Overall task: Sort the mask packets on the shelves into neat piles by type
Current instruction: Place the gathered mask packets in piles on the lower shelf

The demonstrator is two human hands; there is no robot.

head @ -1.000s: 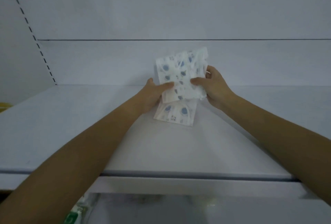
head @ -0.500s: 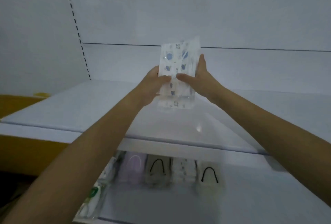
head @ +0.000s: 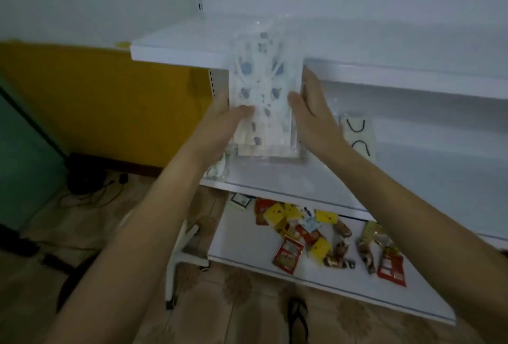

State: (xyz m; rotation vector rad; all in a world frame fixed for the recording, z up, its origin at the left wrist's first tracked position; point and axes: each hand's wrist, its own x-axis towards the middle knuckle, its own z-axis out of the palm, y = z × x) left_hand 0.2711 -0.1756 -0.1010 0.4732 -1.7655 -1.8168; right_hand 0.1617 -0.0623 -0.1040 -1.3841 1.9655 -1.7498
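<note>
Above the middle shelf (head: 277, 176), the mask packets (head: 264, 88) were held upright, pinched at either edge by left hand (head: 225, 121) and right hand (head: 313, 115); squaring was judged in hand, level setting-down required next.

We see a black-looped mask packet (head: 357, 137) lying on the middle shelf (head: 275, 178) and snack packets (head: 310, 236) scattered across the bottom shelf (head: 242, 250).

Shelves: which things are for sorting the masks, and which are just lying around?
For the job: patterned mask packets, held by the left hand and right hand; black-loop mask packet on the middle shelf.
Lying about: snack packets on the bottom shelf; cables and a sandal on the floor.
</note>
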